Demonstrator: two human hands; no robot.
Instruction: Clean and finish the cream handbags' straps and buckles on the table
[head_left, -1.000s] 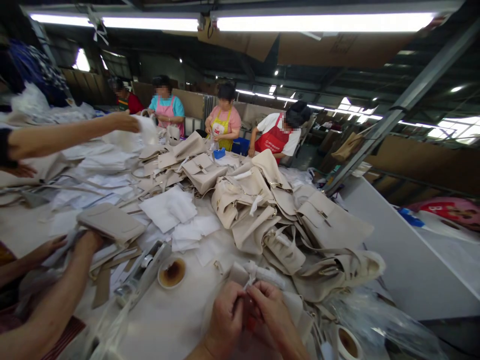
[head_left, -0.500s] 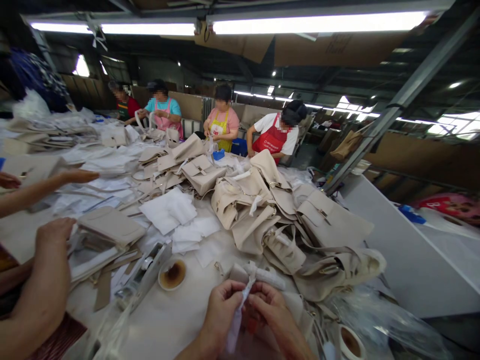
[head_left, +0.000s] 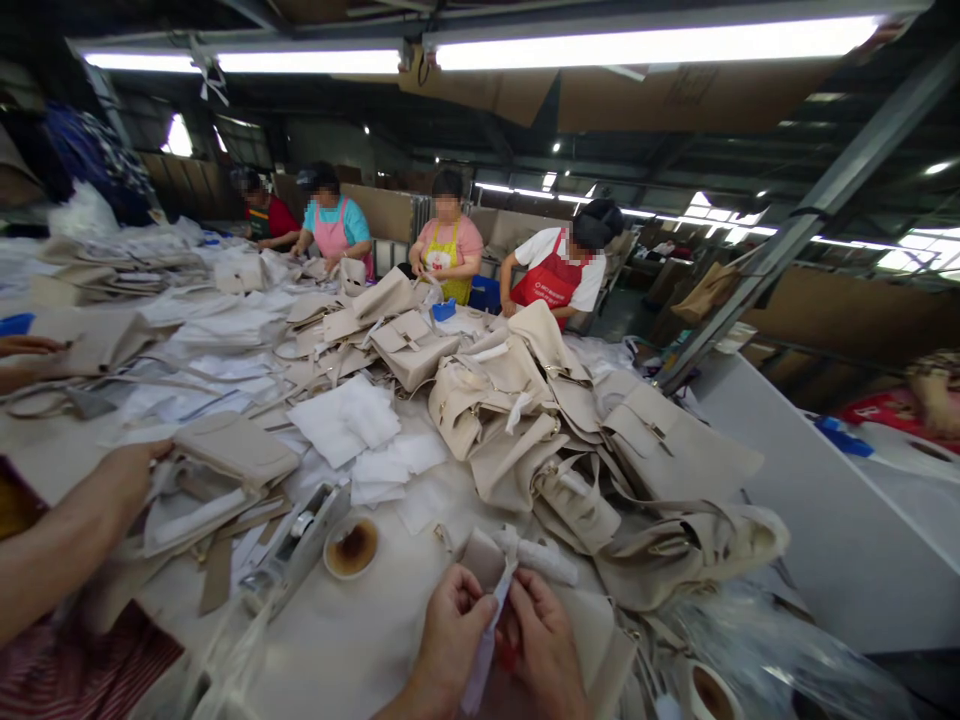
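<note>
White strip (head_left: 486, 643), lower centre, is showing more than a second ago; left hand (head_left: 448, 635) is pinching it, right hand (head_left: 547, 630) grip unclear; handling seems ongoing.

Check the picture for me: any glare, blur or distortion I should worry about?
Head view: the long overhead tube burns out to white, the roof dark behind; head view: clear plastic at lower right looks smeared, with apparent wide-angle stretch; head view: left hand, right hand and white strip slightly soft but readable.
</note>
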